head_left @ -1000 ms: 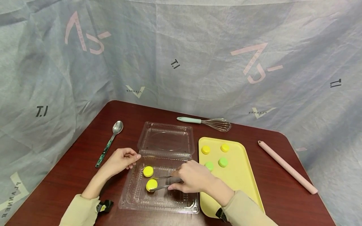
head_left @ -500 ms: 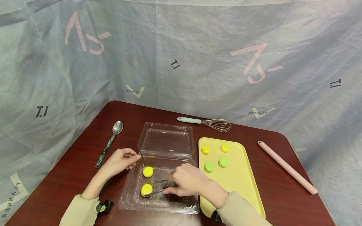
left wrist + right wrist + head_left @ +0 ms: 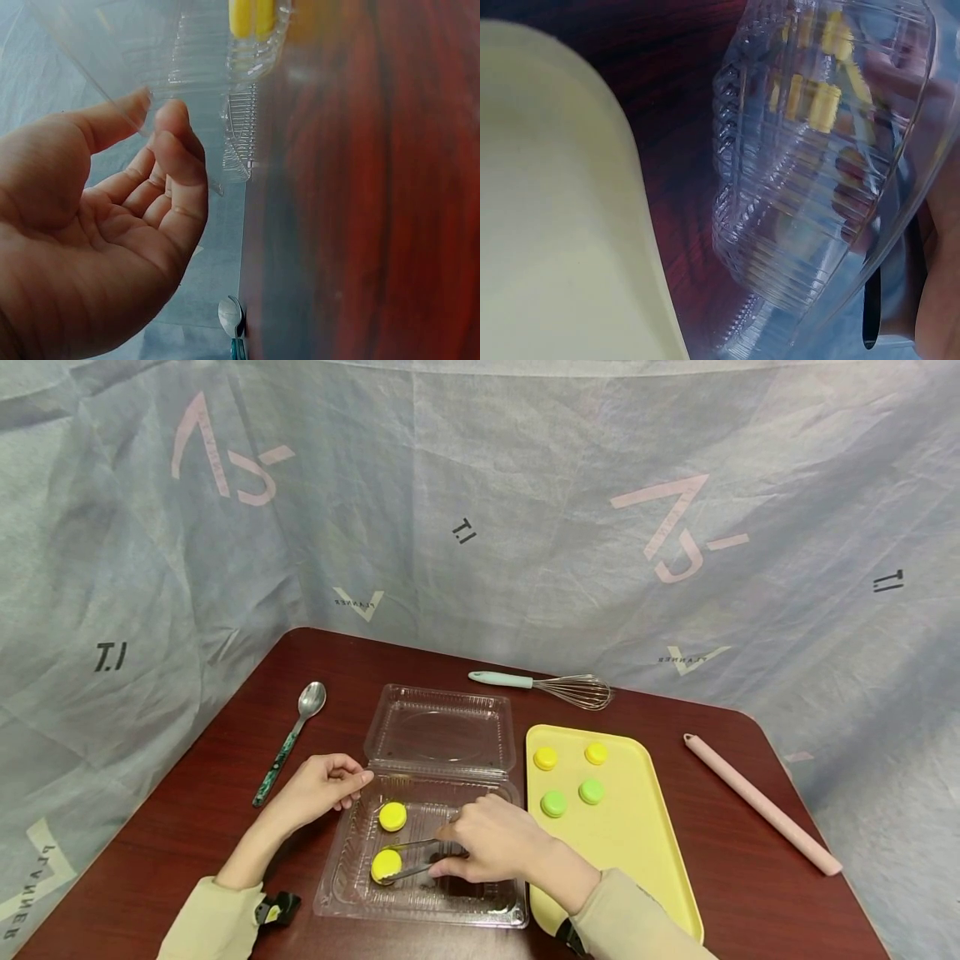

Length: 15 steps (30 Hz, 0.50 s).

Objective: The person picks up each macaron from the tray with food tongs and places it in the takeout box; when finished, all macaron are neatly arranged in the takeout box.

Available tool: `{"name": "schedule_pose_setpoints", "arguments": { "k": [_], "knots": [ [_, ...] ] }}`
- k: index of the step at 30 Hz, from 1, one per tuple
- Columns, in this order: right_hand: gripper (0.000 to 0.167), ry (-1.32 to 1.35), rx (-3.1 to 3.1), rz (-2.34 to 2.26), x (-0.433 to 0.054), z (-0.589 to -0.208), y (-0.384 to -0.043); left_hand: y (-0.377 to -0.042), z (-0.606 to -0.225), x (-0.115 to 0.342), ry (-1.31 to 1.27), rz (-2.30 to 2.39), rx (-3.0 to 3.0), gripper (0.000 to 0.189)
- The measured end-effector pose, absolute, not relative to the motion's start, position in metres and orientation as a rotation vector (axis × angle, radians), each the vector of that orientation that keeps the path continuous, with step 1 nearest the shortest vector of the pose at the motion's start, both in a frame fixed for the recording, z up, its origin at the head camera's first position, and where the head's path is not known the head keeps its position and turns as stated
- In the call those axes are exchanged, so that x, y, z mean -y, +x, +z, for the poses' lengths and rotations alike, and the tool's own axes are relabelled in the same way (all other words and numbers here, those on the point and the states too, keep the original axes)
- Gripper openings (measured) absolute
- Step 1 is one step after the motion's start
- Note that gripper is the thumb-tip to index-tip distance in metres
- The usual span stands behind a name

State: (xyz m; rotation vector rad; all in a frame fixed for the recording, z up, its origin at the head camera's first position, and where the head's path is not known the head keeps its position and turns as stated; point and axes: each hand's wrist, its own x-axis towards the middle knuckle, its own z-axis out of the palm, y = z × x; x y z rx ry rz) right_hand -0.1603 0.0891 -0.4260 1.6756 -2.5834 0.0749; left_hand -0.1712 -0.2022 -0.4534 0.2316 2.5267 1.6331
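My left hand (image 3: 322, 787) pinches the left rim of a clear plastic clamshell box (image 3: 420, 912), whose lid lies folded back. In the left wrist view, thumb and forefinger meet at the box's thin edge (image 3: 112, 97). My right hand (image 3: 495, 839) reaches over the box and grips metal tongs (image 3: 414, 869). Between the tongs' tips sits a yellow macaron (image 3: 386, 866), low in the box's front left part. A second yellow macaron (image 3: 392, 816) lies just behind it. Seen through the box wall in the right wrist view, the right fingers are partly hidden.
A yellow tray (image 3: 622, 852) right of the box bears two yellow macarons (image 3: 546, 758) and two green macarons (image 3: 592, 791). A whisk (image 3: 540, 683) lies at the back, a spoon (image 3: 291, 739) at left, and a pink rolling pin (image 3: 761, 803) at far right.
My right hand has drawn the tongs and the yellow macaron leftward and nearer to me inside the box, mostly in the first half second. The left hand has stayed at the rim.
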Motion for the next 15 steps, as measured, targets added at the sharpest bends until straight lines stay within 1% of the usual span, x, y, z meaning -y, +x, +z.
{"name": "schedule_pose_setpoints", "arguments": {
  "k": [15],
  "knots": [
    [0.038, 1.676, 2.553, 0.073, -0.0878, -0.4295, -0.1613, -0.1713, -0.4534, 0.2028, 0.237, 1.637, -2.519, 0.023]
  ]
}}
